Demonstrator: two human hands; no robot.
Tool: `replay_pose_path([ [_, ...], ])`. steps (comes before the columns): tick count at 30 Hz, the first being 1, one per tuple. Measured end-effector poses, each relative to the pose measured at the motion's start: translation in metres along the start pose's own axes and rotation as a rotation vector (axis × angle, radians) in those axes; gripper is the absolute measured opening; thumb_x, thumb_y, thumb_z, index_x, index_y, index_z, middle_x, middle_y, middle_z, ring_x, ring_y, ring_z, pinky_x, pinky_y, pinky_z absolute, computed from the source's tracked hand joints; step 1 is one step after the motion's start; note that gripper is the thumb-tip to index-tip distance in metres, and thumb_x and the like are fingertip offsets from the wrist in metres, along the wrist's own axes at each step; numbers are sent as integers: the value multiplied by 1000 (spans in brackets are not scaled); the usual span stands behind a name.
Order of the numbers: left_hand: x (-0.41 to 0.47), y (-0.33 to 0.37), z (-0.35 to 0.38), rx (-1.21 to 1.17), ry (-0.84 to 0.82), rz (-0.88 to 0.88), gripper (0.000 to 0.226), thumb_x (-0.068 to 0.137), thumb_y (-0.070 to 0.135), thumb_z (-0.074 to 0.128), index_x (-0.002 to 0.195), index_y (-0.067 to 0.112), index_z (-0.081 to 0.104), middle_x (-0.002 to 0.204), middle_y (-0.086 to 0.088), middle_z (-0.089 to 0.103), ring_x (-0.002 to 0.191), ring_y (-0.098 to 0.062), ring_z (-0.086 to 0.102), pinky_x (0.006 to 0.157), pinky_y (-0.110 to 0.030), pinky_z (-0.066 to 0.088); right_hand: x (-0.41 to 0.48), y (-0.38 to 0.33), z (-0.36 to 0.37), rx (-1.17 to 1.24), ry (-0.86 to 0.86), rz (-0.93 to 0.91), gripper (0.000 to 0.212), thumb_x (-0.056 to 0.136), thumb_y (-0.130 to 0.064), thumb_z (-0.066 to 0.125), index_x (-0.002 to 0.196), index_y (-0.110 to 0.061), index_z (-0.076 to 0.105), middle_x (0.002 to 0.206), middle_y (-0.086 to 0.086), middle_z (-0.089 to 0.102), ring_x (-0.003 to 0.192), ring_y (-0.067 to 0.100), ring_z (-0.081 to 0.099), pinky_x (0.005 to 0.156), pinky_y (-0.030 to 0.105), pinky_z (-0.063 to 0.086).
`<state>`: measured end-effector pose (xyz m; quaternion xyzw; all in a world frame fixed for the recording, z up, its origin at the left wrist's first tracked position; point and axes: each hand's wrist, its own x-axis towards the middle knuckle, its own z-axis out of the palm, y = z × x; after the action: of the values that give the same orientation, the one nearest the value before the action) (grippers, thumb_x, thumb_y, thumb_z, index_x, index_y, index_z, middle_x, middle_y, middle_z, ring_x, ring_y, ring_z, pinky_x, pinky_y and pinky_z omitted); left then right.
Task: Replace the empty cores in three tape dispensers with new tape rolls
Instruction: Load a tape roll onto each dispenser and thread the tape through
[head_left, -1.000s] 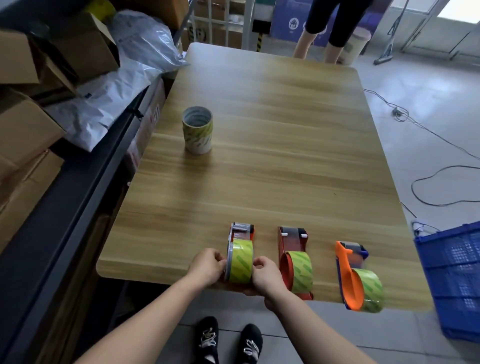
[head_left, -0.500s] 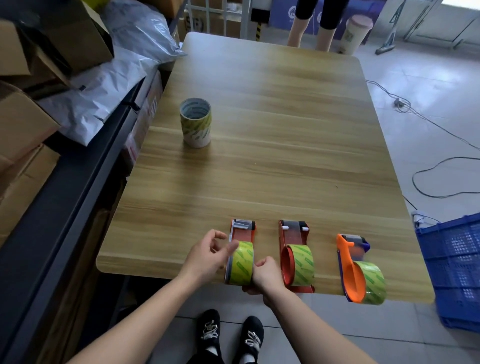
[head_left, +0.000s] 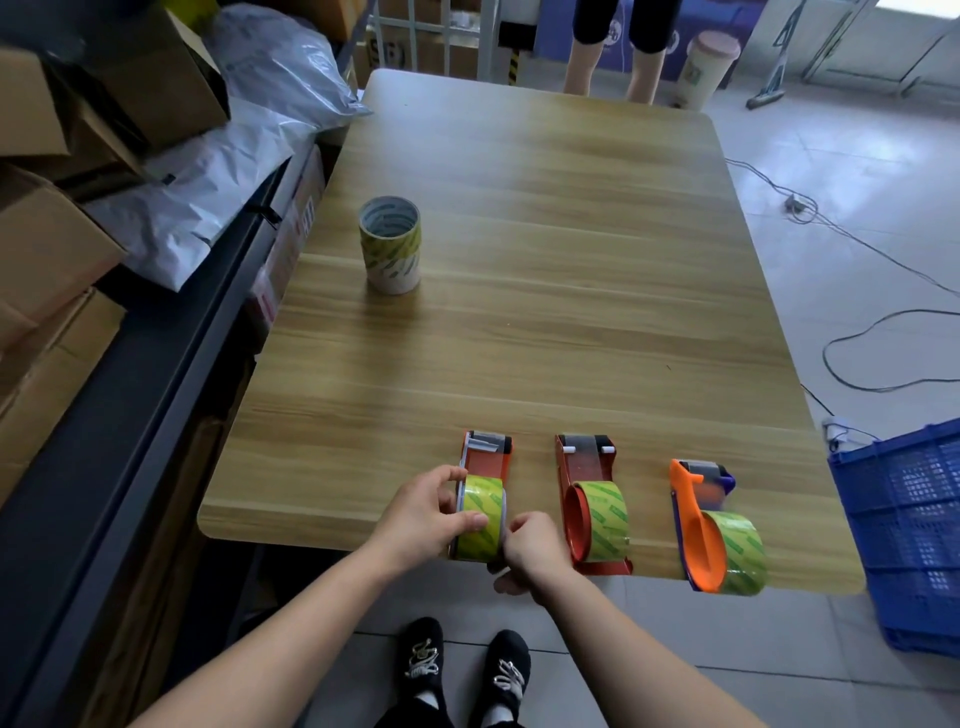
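Three tape dispensers sit in a row along the near edge of the wooden desk (head_left: 545, 322), each carrying a green-printed roll. The left hand (head_left: 426, 512) has its grip closed round the tape roll (head_left: 480, 519) in the left dispenser (head_left: 485, 457), a red one, with the thumb on the roll's near face and the fingers over its top. The right hand (head_left: 535, 551) curls its grip round the near end of the same dispenser, at the desk's edge. The middle dispenser (head_left: 587, 467), also red, and the orange dispenser (head_left: 698, 525) to the right lie untouched. Far to the left, a stack of cores (head_left: 389, 244) stands upright. A blue crate (head_left: 904, 519) sits on the floor to the right, and cardboard boxes (head_left: 57, 249) are piled on the left.
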<state>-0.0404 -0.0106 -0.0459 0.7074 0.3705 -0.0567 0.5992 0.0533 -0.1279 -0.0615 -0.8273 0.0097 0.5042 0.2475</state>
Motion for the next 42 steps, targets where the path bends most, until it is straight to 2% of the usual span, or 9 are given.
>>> replay_pose_path([
  [4,-1,-1,0,-77,-3,-21,63,76,10,77,132,13,48,92,-7,73,89,-22,69,86,-46,55,-5,-6,-6,-53,41,-53,16,94,-16,48,88,-8,60,80,13,70,63,32,70,58,40,60],
  [8,-3,-2,1,-93,-11,-6,77,70,20,78,138,10,44,104,-6,73,97,-18,69,92,-47,52,-8,-24,-15,19,293,-395,17,96,-16,45,98,-18,61,97,4,66,89,23,61,82,43,55],
  [12,-9,5,-1,-96,-28,17,63,80,11,71,137,9,46,116,-5,68,106,-15,64,98,-44,48,-20,-32,-24,135,17,-462,22,86,-16,56,103,-22,68,102,-3,65,100,17,60,83,32,53],
  [16,-10,10,-2,-77,-123,0,60,91,2,56,145,10,32,132,-3,56,119,-14,55,106,-38,42,-26,-29,-39,-146,-176,-546,58,78,-15,74,132,-17,53,129,3,48,116,14,50,84,13,44],
  [21,-6,1,-4,-39,-51,-46,55,85,11,67,124,32,35,94,-2,60,86,-15,58,85,-39,52,-24,-28,-40,-355,-112,-603,83,72,-24,83,142,-14,40,140,3,45,126,16,47,106,28,40],
  [23,-7,-2,-4,-21,17,-81,47,80,18,73,117,23,45,98,-14,62,86,-26,61,80,-50,55,-24,-28,-41,-351,-116,-591,85,71,-23,83,142,-13,39,140,3,46,126,16,47,103,27,41],
  [29,-7,5,0,1,27,-46,38,78,21,72,109,29,52,103,-1,65,93,-25,64,80,-53,55,-21,-36,-44,-383,-141,-562,80,71,-22,83,140,-14,42,139,3,47,124,16,48,106,33,42],
  [35,-8,6,0,-82,12,-102,62,80,18,73,134,25,44,121,2,55,99,-24,63,73,-44,59,-20,-37,-48,-380,-146,-554,80,72,-21,82,141,-14,42,142,3,45,127,18,47,103,30,40],
  [42,-2,8,0,-159,-96,-132,39,88,14,64,125,26,57,110,-4,68,92,-25,68,63,-33,56,-12,-44,-50,-410,-188,-503,79,73,-17,82,142,-14,44,138,3,54,125,18,50,104,32,41],
])
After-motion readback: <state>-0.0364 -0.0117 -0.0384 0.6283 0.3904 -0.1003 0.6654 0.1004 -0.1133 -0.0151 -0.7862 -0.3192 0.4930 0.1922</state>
